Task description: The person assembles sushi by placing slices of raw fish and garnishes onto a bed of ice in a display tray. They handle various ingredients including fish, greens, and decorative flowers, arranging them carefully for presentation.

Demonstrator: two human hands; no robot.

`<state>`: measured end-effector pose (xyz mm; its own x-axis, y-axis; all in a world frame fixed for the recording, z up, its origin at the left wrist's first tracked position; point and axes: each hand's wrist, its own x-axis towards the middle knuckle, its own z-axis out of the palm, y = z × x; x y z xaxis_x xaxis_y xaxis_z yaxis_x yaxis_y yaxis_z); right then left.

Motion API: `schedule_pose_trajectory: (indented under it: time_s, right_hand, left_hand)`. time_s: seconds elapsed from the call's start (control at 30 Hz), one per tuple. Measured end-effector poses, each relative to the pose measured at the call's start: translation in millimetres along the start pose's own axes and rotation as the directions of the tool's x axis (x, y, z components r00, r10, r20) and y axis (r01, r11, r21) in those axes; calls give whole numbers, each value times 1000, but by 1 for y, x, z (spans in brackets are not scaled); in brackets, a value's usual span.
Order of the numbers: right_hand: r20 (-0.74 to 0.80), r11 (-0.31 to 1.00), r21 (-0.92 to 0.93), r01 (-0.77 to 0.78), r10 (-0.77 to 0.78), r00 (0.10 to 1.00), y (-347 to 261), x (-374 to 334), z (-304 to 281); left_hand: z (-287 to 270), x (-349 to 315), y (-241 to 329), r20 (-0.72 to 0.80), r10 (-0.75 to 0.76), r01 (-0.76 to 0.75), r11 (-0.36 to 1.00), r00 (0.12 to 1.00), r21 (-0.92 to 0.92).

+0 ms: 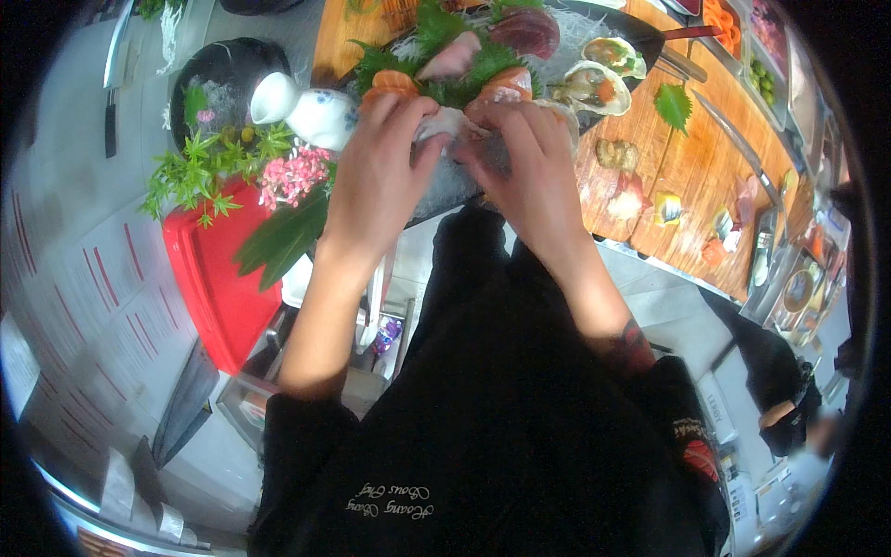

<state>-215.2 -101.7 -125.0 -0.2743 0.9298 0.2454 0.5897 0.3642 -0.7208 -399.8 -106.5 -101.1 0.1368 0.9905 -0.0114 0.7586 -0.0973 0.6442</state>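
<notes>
At the front of a dark platter (647, 37), my left hand (376, 158) and my right hand (527, 162) work close together. Both pinch at pale white fish slices (448, 123) above crushed ice (450, 186). Beyond my left fingers lie orange salmon slices (390, 84); more salmon (509, 85) sits past my right fingers. Green shiso leaves (436, 28), a pale pink fish piece (452, 56) and dark red tuna slices (526, 32) are farther back. Oysters in shells (599, 88) rest to the right. A white and blue bottle (320, 116) lies tilted beside my left hand.
Pink flowers (295, 176) and green sprigs (200, 172) stand left, near a dark bowl (223, 74) and a red tray or lid (218, 288). On the right, a wooden board (682, 167) carries food scraps, a loose leaf (672, 107) and a long knife (740, 144). Another person (780, 381) is at far right.
</notes>
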Motion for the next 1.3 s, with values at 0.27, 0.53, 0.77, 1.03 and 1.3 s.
schedule_pose_trajectory:
  time_s: [0.27,0.53,0.77,1.03,1.3]
  right_hand:
    - [-15,989,-63,136,-137,990,13,2,6]
    - [9,981,-157,117,-117,993,6,3,-5]
    - [113,959,-116,259,-246,963,-9,8,1]
    - [150,926,-176,335,-311,939,5,24,6]
    - [95,940,-134,315,-304,948,34,13,-3]
  left_hand:
    - [4,2,-2,-38,21,-20,999,999,24]
    - [-12,-53,19,-218,-6,18,998,976,54]
    - [12,-43,-1,-138,-63,70,996,988,47]
    - [15,-37,0,-171,-130,132,991,977,3]
    - [38,-33,-3,-213,20,22,981,977,194]
